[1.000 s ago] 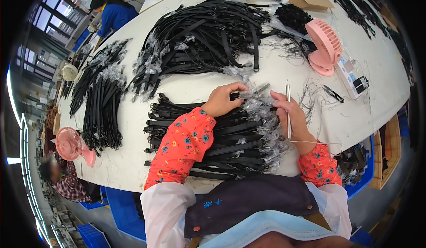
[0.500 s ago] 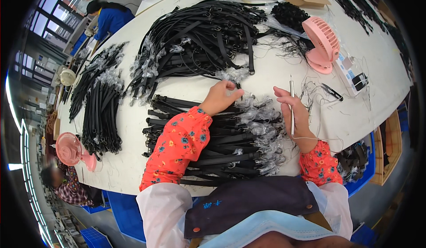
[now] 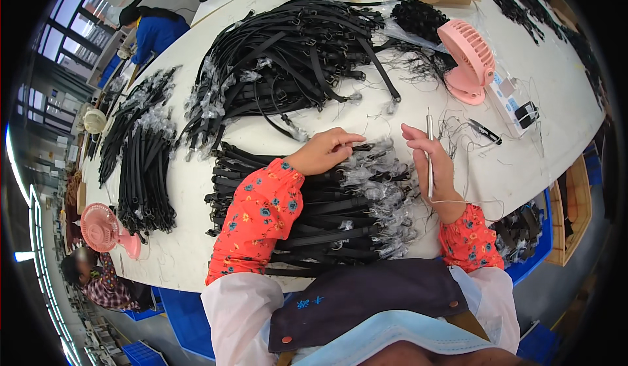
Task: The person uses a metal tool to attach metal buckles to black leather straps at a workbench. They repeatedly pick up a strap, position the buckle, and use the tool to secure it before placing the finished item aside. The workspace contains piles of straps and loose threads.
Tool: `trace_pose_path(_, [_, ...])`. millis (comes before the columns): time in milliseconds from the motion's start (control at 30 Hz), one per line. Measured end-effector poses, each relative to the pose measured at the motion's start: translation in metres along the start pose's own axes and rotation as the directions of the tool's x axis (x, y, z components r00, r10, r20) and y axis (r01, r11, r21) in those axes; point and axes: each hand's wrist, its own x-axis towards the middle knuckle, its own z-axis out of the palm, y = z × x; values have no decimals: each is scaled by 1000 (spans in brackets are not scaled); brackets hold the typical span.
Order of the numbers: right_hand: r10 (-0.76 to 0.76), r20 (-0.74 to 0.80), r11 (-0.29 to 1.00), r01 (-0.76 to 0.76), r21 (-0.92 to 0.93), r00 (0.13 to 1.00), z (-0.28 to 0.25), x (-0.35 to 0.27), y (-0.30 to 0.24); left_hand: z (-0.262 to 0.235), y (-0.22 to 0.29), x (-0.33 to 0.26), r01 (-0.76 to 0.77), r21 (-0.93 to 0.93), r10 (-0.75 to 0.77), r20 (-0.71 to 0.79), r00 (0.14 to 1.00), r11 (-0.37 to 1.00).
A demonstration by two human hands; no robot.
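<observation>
My left hand [image 3: 322, 152] is over the far edge of a pile of black straps [image 3: 320, 212] with buckles, which lie side by side. Its index finger stretches right and the others are loosely bent, near the clear plastic wrapping [image 3: 386, 189] on the strap ends. I see nothing held in it. In my right hand [image 3: 441, 170], to the right of that pile, is a slim silver pen-shaped tool [image 3: 430, 156], upright with its fine tip pointing away from me. A thin pale cord runs from its lower end.
Beyond lies a larger heap of black straps [image 3: 288, 58], with more bundles [image 3: 147, 170] at left. Right of it stand a pink fan [image 3: 468, 58], a power strip [image 3: 513, 107] and a black cutter [image 3: 485, 132]. A blue bin [image 3: 546, 235] stands at the table's right edge. Others sit at left.
My left hand has come slightly nearer, its fingers straighter and off the strap end. Wrapped strap ends now lie differently along the near edge of the far heap. My right hand has hardly moved.
</observation>
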Motion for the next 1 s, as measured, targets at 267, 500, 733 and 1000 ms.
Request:
trace_pose_path(267, [23,13,1000,-23,-5,1000,1,-4,7,-27,30,-37,45,512,117,-281,953,858])
trace_pose_path(500, [16,44,1000,-16,7,999,4,-4,7,-74,-11,-59,-2,968,200,-50,979,252])
trace_pose_path(733, [33,23,999,-32,-22,999,0,-5,9,-161,25,-68,-24,998,186,12,983,60])
trace_pose_path(1000, [9,16,1000,-8,-11,1000,3,-2,9,-213,-11,-135,526,837,-307,-466,830,151])
